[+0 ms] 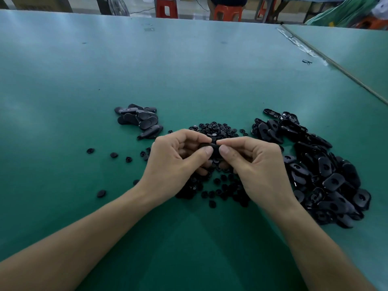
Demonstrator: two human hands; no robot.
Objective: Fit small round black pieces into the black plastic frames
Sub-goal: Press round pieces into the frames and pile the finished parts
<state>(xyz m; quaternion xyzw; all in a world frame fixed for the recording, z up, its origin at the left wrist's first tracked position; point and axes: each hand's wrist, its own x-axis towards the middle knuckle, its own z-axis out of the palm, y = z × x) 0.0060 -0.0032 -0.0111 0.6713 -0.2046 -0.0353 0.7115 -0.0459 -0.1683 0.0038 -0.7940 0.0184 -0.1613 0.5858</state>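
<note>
green matting covers a wide work table (189, 70), seen from a head-worn camera looking down at two bare forearms that reach in from the bottom edge. the left hand (174, 158) and right hand (254, 162) meet just above the middle of the table, thumbs and forefingers of both pinching one black plastic frame (210, 147) between them. each hand takes one end, likely so the thumbs can press a small piece home from above. whether a round piece already sits in this frame cannot be told; the fingers hide most of it.

directly under and beyond the hands lies a loose heap of small round black pieces (218, 128), within easy reach for picking. a few strays (114, 155) are scattered to the left. to the right, near the right wrist, sprawls a big pile of black frames (327, 175), probably the unfitted stock. to the left and further back sits a smaller, tidier pile of frames (140, 118), probably the finished ones, kept apart so the two do not mix. judging by the pile sizes, most of the work remains.

orange stools (227, 12) and a fan (114, 5) stand beyond the far table edge.
</note>
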